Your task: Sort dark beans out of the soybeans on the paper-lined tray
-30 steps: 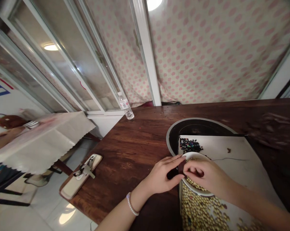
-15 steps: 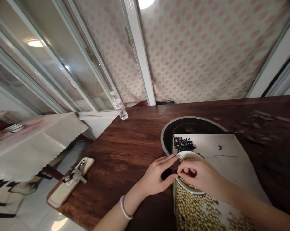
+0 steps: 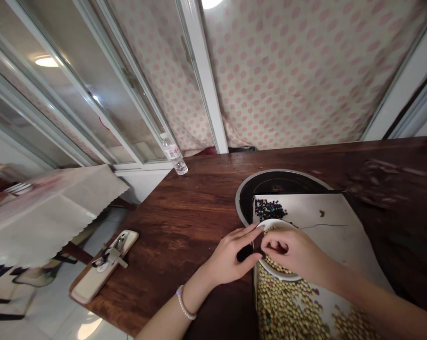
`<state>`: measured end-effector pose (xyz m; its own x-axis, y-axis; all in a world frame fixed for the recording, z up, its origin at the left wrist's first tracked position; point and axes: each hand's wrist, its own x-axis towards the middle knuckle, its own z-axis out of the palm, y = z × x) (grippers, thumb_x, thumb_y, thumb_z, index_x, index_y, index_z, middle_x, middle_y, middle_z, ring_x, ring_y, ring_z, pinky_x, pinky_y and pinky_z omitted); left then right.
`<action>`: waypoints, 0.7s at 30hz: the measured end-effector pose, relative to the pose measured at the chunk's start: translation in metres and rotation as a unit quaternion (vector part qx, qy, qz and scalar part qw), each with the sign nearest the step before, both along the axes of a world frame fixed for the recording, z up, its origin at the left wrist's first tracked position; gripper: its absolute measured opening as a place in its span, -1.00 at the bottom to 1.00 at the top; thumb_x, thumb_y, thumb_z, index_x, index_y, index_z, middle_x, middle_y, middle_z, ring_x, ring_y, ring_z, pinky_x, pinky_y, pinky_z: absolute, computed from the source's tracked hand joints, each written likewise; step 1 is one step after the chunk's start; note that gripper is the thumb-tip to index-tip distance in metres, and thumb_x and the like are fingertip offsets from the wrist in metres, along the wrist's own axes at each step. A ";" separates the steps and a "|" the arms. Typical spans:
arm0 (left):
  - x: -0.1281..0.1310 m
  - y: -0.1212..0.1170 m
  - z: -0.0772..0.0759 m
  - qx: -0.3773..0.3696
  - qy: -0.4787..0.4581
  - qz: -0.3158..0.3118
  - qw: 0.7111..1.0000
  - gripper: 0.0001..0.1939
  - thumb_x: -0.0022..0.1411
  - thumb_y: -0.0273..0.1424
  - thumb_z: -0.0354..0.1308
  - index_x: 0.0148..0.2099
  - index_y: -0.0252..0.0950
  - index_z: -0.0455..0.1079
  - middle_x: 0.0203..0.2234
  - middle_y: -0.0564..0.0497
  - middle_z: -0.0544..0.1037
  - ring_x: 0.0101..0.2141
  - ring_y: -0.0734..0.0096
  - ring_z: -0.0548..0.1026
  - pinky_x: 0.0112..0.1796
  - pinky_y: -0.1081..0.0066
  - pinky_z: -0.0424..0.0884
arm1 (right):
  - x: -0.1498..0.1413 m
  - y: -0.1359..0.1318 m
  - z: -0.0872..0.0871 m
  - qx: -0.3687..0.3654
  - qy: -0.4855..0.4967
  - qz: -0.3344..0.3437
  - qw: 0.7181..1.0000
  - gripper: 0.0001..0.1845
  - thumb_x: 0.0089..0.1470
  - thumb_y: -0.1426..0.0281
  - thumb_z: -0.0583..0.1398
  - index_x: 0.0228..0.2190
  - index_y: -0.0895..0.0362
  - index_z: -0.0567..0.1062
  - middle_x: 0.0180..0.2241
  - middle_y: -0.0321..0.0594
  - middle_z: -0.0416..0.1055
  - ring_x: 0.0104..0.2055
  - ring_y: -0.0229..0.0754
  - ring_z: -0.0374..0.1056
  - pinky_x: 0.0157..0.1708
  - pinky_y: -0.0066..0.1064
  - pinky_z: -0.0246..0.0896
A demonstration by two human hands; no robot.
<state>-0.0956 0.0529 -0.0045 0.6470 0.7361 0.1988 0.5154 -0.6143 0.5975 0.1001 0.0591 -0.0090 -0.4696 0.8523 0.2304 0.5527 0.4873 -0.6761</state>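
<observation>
A white bowl (image 3: 283,276) holds yellowish soybeans (image 3: 277,265) and stands at the lower right on a white-surfaced tray (image 3: 340,245). My left hand (image 3: 230,257) grips the bowl's left rim, thumb and fingers spread along it. Over the beans, my right hand (image 3: 287,248) is closed with curled fingers; whatever is in its pinch is hidden. A dark patch shows between the two hands, and I cannot tell what it is. More soybeans (image 3: 287,307) lie spread on the tray below the bowl. Behind it is a heap of small dark beads (image 3: 270,208), a few of them coloured.
A thin dark thread (image 3: 322,225) and a small brown bit (image 3: 322,213) lie on the tray. Partly beneath it is a round dark plate (image 3: 246,189). A plastic bottle (image 3: 176,158) stands at the table's far edge. A cream-coloured board (image 3: 89,283) with metal parts lies at the left edge.
The view has shifted slightly, so the things sit a little higher in it. Both hands keep nearly the same pose at the bowl.
</observation>
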 end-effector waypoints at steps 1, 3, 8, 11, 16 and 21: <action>0.000 0.000 -0.001 0.000 0.000 0.000 1.000 -0.45 0.24 -0.33 0.03 0.25 -0.20 0.03 0.19 -0.03 0.17 0.18 0.27 0.13 0.16 0.20 0.09 | 0.001 0.001 0.000 0.001 0.007 -0.014 1.000 -0.86 -0.05 0.48 0.11 -0.58 0.11 0.41 -0.69 -0.42 0.17 -0.62 -0.36 0.04 -0.60 -0.50 -0.08; 0.000 0.000 -0.002 0.003 -0.006 0.001 1.000 -0.47 0.24 -0.34 0.03 0.24 -0.19 0.04 0.18 -0.03 0.18 0.18 0.27 0.13 0.16 0.19 0.10 | 0.003 0.004 0.001 0.000 0.025 -0.046 0.999 -0.84 0.01 0.46 0.07 -0.52 0.11 0.42 -0.67 -0.41 0.19 -0.62 -0.35 0.06 -0.59 -0.50 -0.04; 0.000 0.001 -0.005 0.009 -0.034 0.005 0.999 -0.48 0.23 -0.35 0.04 0.23 -0.18 0.07 0.17 -0.04 0.19 0.17 0.23 0.16 0.13 0.14 0.15 | 0.021 0.005 0.015 0.031 0.003 -0.100 0.995 -0.85 0.01 0.41 0.09 -0.33 0.10 0.43 -0.66 -0.42 0.19 -0.63 -0.35 0.09 -0.58 -0.49 -0.03; 0.001 0.002 -0.005 0.011 -0.042 0.004 0.999 -0.49 0.24 -0.36 0.04 0.22 -0.17 0.08 0.17 -0.05 0.19 0.16 0.22 0.17 0.13 0.12 0.16 | 0.033 -0.012 0.026 0.031 -0.017 -0.065 0.997 -0.79 0.00 0.43 0.10 -0.24 0.09 0.39 -0.67 -0.45 0.16 -0.64 -0.36 0.05 -0.60 -0.49 -0.07; 0.001 0.003 -0.007 0.024 -0.058 0.005 0.998 -0.51 0.23 -0.36 0.04 0.21 -0.17 0.12 0.16 -0.05 0.23 0.15 0.22 0.19 0.12 0.12 0.18 | 0.038 -0.052 0.019 0.015 -0.132 0.107 0.985 -0.86 -0.02 0.51 0.11 -0.55 0.10 0.37 -0.68 -0.42 0.20 -0.62 -0.37 0.04 -0.60 -0.45 -0.21; 0.001 0.003 -0.008 0.031 -0.068 0.002 0.997 -0.51 0.23 -0.36 0.04 0.20 -0.18 0.13 0.15 -0.05 0.24 0.15 0.22 0.20 0.11 0.10 0.20 | 0.032 -0.066 -0.005 0.078 -0.181 0.109 0.974 -0.84 0.06 0.53 0.07 -0.51 0.11 0.36 -0.52 -0.33 0.37 -0.53 -0.31 0.18 -0.55 -0.38 -0.23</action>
